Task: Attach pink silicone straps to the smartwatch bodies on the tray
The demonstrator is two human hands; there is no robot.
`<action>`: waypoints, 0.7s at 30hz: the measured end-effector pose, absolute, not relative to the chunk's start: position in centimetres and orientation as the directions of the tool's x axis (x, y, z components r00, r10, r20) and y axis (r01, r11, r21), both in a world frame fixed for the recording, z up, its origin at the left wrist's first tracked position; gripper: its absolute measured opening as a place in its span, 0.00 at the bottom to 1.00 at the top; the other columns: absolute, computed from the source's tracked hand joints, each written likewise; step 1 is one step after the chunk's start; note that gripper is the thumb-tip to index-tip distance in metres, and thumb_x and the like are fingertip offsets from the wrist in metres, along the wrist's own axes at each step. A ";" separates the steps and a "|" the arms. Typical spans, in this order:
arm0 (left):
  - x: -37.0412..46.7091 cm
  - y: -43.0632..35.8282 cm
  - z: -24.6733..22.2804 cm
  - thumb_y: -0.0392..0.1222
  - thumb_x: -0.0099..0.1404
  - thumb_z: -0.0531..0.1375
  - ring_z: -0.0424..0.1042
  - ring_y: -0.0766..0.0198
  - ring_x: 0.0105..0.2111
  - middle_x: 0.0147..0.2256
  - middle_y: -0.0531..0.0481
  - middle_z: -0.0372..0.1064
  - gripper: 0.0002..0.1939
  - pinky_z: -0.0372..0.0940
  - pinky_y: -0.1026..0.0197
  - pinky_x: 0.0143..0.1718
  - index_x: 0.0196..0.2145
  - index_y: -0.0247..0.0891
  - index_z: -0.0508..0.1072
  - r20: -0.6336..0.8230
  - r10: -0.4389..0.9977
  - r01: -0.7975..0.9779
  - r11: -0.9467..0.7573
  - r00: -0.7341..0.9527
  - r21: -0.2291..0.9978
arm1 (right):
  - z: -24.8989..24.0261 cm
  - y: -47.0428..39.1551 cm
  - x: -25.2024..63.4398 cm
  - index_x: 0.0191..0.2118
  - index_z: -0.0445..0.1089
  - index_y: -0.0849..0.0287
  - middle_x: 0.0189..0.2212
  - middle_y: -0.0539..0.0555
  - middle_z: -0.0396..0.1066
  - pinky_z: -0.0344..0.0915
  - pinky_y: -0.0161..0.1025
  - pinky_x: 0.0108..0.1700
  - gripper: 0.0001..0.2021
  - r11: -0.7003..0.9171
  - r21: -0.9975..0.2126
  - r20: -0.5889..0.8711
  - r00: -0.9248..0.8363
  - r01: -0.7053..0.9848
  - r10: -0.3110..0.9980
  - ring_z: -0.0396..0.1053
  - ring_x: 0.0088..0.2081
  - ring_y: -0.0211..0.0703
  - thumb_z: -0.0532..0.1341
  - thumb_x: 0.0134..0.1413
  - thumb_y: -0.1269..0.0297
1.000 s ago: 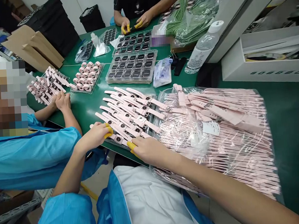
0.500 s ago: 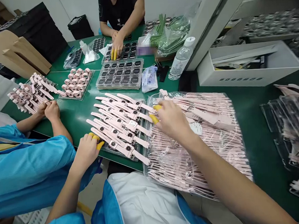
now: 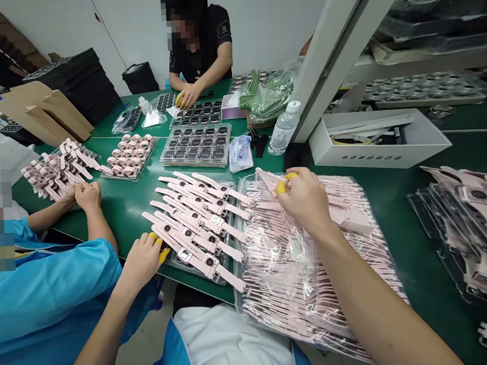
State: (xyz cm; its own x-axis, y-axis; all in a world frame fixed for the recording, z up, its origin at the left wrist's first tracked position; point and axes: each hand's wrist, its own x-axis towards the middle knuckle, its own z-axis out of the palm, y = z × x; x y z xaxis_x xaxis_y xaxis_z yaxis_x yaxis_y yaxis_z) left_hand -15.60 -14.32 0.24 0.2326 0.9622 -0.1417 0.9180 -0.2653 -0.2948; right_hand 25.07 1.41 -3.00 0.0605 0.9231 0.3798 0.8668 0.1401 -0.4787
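Note:
Yellow finger cots cover the thumb and a finger of each hand. My left hand (image 3: pixel 143 257) is closed at the near left edge of a clear plastic tray (image 3: pixel 178 264); the exact contact is partly hidden. Pink-strapped smartwatches (image 3: pixel 194 216) lie slantwise in rows across that tray, backs up, straps overhanging both sides. To its right lies a big clear plastic bag (image 3: pixel 300 250) packed with layered pink watch straps (image 3: pixel 274 306). Above the bag's far left part, my right hand (image 3: pixel 305 198) pinches the end of a pink watch strap (image 3: pixel 268 177) between thumb and finger.
Stacked trays of dark watch faces (image 3: pixel 196 144), a water bottle (image 3: pixel 285 128) and a white box (image 3: pixel 380 142) stand beyond. More pink watches in trays (image 3: pixel 469 214) lie right. One co-worker (image 3: pixel 200 54) sits opposite; another's hands (image 3: pixel 87 195) are at left.
My right hand has moved right and away from the watch tray, over the bag, and now pinches a strap. My left hand stays at the tray's edge. The head view has tilted up slightly.

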 end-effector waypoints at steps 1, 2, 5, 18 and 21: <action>-15.9 -14.4 0.1 0.39 0.74 0.56 0.69 0.46 0.45 0.45 0.37 0.73 0.11 0.64 0.50 0.41 0.43 0.35 0.78 -0.127 0.961 0.921 -0.272 0.245 -0.278 | -2.3 1.4 25.2 0.42 0.74 0.61 0.52 0.68 0.70 0.68 0.58 0.54 0.11 0.183 -0.555 0.471 0.124 0.812 0.874 0.70 0.52 0.62 0.56 0.62 0.63; -16.2 -14.4 0.0 0.38 0.74 0.56 0.69 0.46 0.45 0.45 0.37 0.73 0.10 0.64 0.51 0.40 0.43 0.36 0.78 -0.119 0.960 0.925 -0.277 0.254 -0.260 | -1.6 1.3 25.2 0.44 0.73 0.60 0.52 0.67 0.70 0.69 0.56 0.54 0.11 0.241 -0.623 0.549 0.196 0.744 0.812 0.70 0.52 0.61 0.58 0.63 0.61; -17.1 -14.3 0.4 0.34 0.73 0.55 0.70 0.48 0.43 0.42 0.38 0.74 0.10 0.65 0.51 0.40 0.38 0.37 0.78 -0.139 0.955 0.942 -0.284 0.262 -0.178 | -0.2 1.0 24.7 0.46 0.72 0.56 0.52 0.64 0.70 0.70 0.53 0.54 0.12 0.416 -0.770 0.615 0.388 0.484 0.686 0.71 0.53 0.57 0.62 0.63 0.56; -12.1 -3.1 10.4 0.48 0.66 0.68 0.78 0.58 0.44 0.43 0.46 0.77 0.14 0.74 0.56 0.49 0.45 0.39 0.75 0.732 0.609 0.523 -0.536 -0.304 0.663 | -2.8 0.2 19.1 0.31 0.60 0.54 0.20 0.45 0.60 0.56 0.33 0.17 0.20 -0.387 -0.700 -0.343 -0.193 -0.600 0.919 0.52 0.16 0.32 0.65 0.55 0.45; -7.0 0.7 8.8 0.51 0.69 0.65 0.79 0.60 0.38 0.46 0.44 0.77 0.16 0.73 0.61 0.34 0.46 0.39 0.69 0.560 0.788 0.215 -0.518 -0.255 0.828 | -2.7 -0.2 18.8 0.32 0.63 0.54 0.20 0.45 0.57 0.44 0.31 0.15 0.20 -0.469 -0.668 -0.335 -0.329 -0.578 0.883 0.43 0.16 0.30 0.64 0.55 0.42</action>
State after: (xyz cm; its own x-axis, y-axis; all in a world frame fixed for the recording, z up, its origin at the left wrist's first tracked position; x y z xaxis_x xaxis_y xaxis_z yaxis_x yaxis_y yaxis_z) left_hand -6.95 0.70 8.81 -0.2555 0.7883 0.5597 0.2152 -0.5180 0.8279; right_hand 18.84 -0.22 -2.68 -0.3289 0.8829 -0.3352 -0.5777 -0.4689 -0.6681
